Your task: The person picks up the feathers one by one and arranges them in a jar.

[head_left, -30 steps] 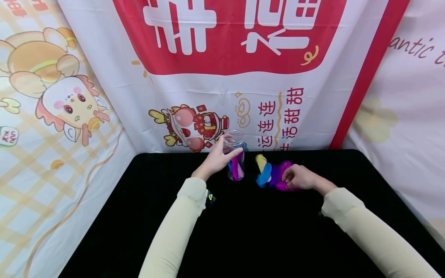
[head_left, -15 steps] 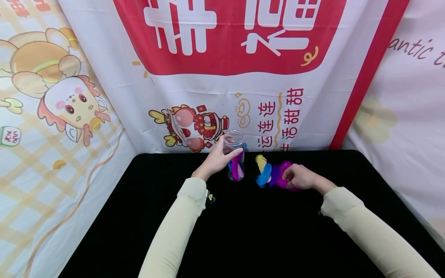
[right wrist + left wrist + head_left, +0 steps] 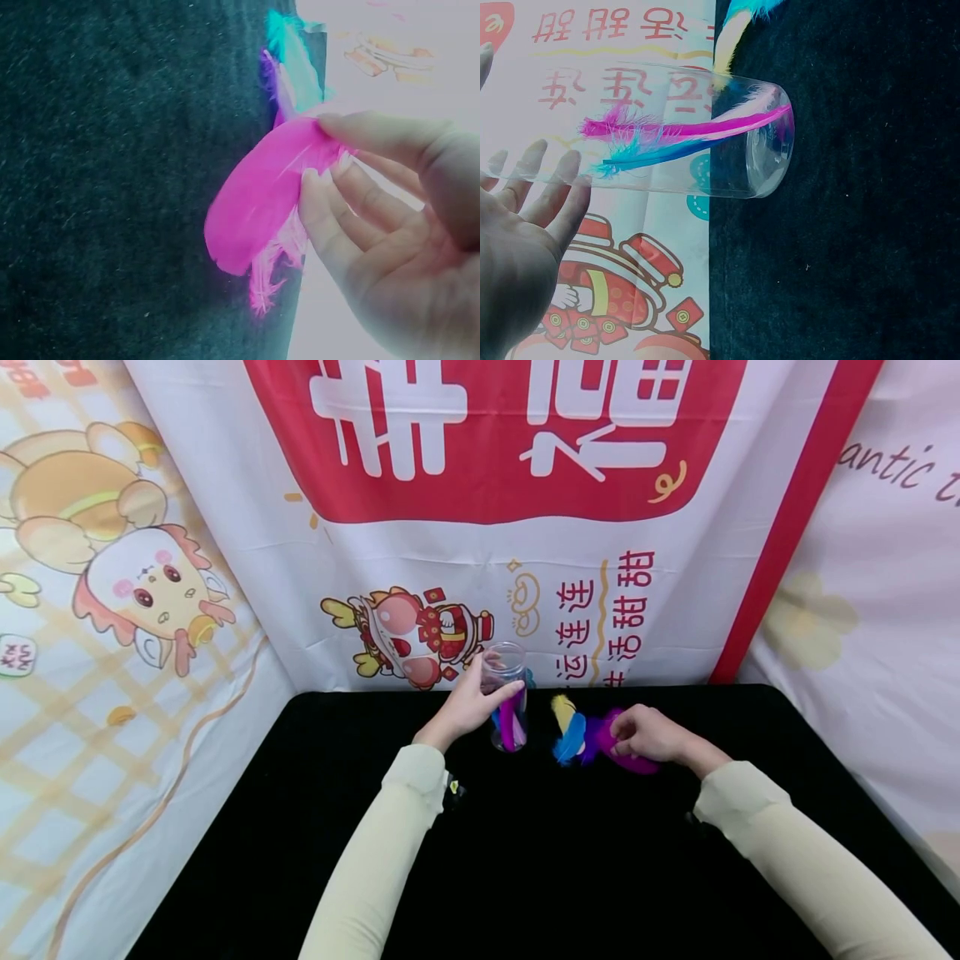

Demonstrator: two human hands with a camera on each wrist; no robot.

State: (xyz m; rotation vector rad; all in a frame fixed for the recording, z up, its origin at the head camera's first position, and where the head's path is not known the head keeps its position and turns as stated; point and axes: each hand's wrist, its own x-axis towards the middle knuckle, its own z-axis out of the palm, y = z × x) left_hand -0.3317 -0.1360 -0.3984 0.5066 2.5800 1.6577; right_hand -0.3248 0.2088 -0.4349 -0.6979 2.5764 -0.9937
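Note:
My left hand (image 3: 467,703) grips the upper part of a clear jar (image 3: 765,169), with the thumb across its near side. Inside the jar lie a magenta feather (image 3: 682,131), a blue feather (image 3: 671,154) and a pale pink one. To the right, my right hand (image 3: 651,737) pinches a magenta feather (image 3: 251,202) between thumb and fingers, its broad rounded end sticking out. Beside those fingertips is a loose group of feathers: a purple one (image 3: 590,742), a blue one (image 3: 572,737) and a yellow one (image 3: 562,710). Another pink feather (image 3: 264,289) shows behind the pinched one.
A black cloth (image 3: 525,860) covers the table, whose far edge runs just behind the jar and feathers. Behind it hangs a printed white and red curtain (image 3: 487,539). More printed cloth (image 3: 172,718) hangs at the left, and another at the right.
The right hand has risen slightly, and the magenta feather in its fingers has shifted, its end now showing below the hand. My left hand and the jar stay where they were.

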